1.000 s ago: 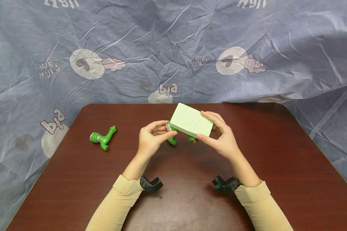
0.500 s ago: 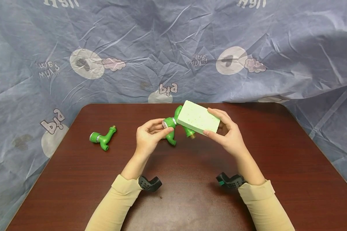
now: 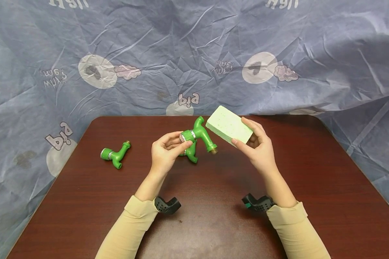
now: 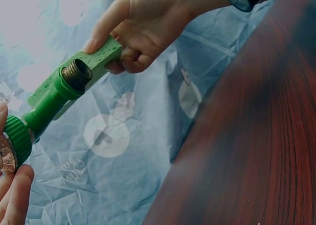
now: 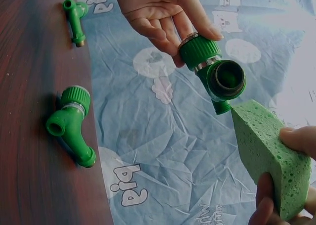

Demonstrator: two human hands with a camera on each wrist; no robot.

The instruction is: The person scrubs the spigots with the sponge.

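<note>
My left hand (image 3: 164,153) pinches a green plastic tap (image 3: 199,133) by its ribbed knob, holding it above the table. The tap's brass-coloured threaded end (image 4: 78,74) faces the left wrist camera. In my right hand (image 3: 258,149) is a pale green sponge (image 3: 229,124), gripped by its edges between thumb and fingers. The right wrist view shows the sponge (image 5: 269,153) with its near corner close to the tap's spout end. Behind the held tap, a second green tap (image 3: 191,153) lies on the table, partly covered by it and the left hand.
A third green tap (image 3: 116,155) lies on the left side of the dark reddish-brown table (image 3: 311,172). A wrinkled blue-grey printed cloth (image 3: 181,54) hangs behind the table's far edge. Both wrists wear black camera mounts (image 3: 167,205).
My right hand has drawn the sponge up and right, away from the tap, which now shows almost whole. The left hand has shifted slightly left with the tap.
</note>
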